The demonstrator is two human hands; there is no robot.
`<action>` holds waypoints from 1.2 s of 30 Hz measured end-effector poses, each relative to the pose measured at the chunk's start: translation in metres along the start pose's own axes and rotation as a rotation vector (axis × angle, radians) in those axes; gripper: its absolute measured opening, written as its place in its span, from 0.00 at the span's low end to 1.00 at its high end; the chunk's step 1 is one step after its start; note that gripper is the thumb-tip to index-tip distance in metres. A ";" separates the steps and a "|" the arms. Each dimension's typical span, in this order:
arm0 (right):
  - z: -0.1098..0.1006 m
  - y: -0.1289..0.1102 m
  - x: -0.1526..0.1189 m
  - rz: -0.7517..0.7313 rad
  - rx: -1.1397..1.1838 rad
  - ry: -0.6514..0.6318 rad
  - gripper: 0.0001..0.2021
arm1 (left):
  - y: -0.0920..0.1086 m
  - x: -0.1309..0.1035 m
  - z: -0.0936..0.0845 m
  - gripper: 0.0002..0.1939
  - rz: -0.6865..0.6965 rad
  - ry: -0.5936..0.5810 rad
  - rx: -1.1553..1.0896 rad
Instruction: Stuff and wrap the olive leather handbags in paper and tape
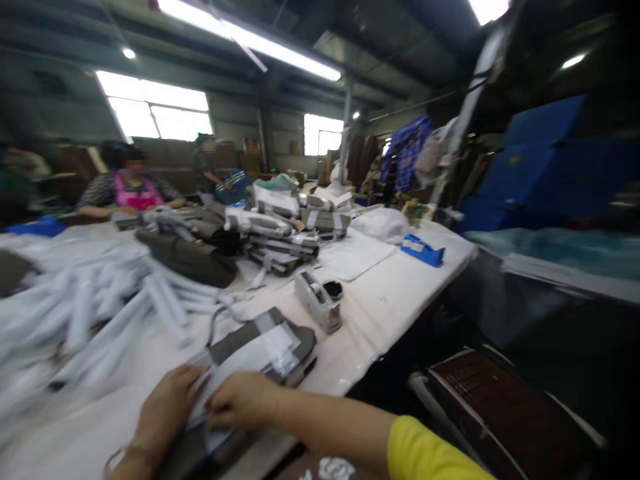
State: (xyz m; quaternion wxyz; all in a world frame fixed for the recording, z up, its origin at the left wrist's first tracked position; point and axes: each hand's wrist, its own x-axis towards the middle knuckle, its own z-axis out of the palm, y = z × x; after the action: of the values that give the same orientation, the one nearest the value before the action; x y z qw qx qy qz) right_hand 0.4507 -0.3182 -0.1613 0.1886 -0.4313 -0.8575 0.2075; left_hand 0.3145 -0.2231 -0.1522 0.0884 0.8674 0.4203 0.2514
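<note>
A dark-grey fabric bundle (231,343) with a white wrap (250,353) lies on the white-covered bench (370,300), just beside a grey tape dispenser (316,303); its long axis slants from the hands toward the dispenser; the right hand (246,402), nearer that landmark, curls closed on the wrap; the left hand (167,403), fingers bent, touches the edge, grip unclear.

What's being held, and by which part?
White wrapping on a gray bundle: right hand seemingly pinching its near end, left hand at its left edge.
</note>
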 end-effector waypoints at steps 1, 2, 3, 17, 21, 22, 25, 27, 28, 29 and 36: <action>-0.001 -0.003 -0.004 0.003 0.008 0.002 0.08 | -0.009 -0.021 -0.004 0.14 -0.049 -0.020 0.010; -0.001 -0.003 -0.005 0.007 0.027 0.012 0.07 | -0.015 -0.038 -0.007 0.15 -0.069 -0.044 0.002; -0.001 -0.003 -0.004 0.007 0.051 0.027 0.07 | -0.020 -0.050 -0.009 0.18 -0.050 -0.052 -0.055; 0.003 0.001 -0.004 0.019 0.106 0.092 0.06 | -0.035 -0.068 0.002 0.14 -0.059 -0.005 -0.133; 0.004 0.002 -0.003 0.038 0.113 0.090 0.06 | -0.032 -0.070 0.001 0.12 -0.030 0.003 -0.116; 0.004 0.002 -0.003 0.038 0.113 0.091 0.05 | -0.031 -0.070 0.000 0.12 -0.022 0.004 -0.108; 0.005 0.002 -0.003 0.022 0.111 0.106 0.05 | -0.032 -0.071 0.000 0.13 -0.009 -0.003 -0.092; 0.005 0.002 -0.004 0.004 0.107 0.115 0.05 | -0.034 -0.071 0.001 0.13 0.009 -0.005 -0.080; 0.005 0.002 -0.004 -0.006 0.103 0.119 0.05 | -0.034 -0.072 0.001 0.14 0.024 -0.002 -0.071; 0.006 0.001 -0.004 -0.016 0.100 0.123 0.05 | -0.035 -0.073 0.002 0.14 0.040 0.002 -0.062; 0.005 -0.003 -0.009 -0.081 0.091 0.156 0.06 | -0.032 -0.078 0.000 0.13 0.152 0.038 0.035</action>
State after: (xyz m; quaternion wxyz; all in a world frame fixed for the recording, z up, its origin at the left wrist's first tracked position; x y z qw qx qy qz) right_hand 0.4519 -0.3283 -0.1651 0.2825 -0.4023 -0.8465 0.2043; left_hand 0.2520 -0.2628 -0.1920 0.0461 0.8933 0.3592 0.2663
